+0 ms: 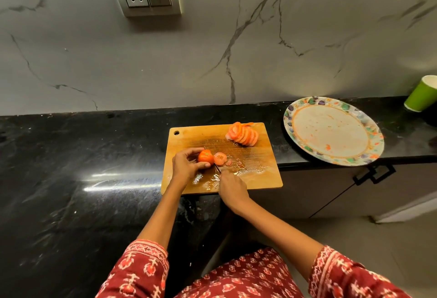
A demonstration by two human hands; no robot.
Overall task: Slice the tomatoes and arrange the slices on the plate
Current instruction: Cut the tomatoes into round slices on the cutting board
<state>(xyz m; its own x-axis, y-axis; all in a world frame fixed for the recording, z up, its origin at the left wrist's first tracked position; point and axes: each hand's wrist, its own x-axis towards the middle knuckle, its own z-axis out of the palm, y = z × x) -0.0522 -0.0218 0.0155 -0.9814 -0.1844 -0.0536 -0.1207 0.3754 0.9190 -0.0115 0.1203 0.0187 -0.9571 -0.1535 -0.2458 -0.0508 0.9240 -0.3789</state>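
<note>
On the wooden cutting board (257,163), the left hand (185,166) grips the half-cut tomato (205,156); the right hand (231,187) clasps the knife (216,167). Keep fingertips curled back. Finished slices (243,135) wait at one o'clock, the plate (331,132) at two.

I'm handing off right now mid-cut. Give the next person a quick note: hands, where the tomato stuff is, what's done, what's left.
Left hand holds the tomato on the cutting board.
Right hand grips the knife, blade against the tomato.
Done: a row of slices at the board's far edge, fresh slice beside the tomato.
Left: finish slicing, then move all slices to the plate, which holds none yet.
</note>
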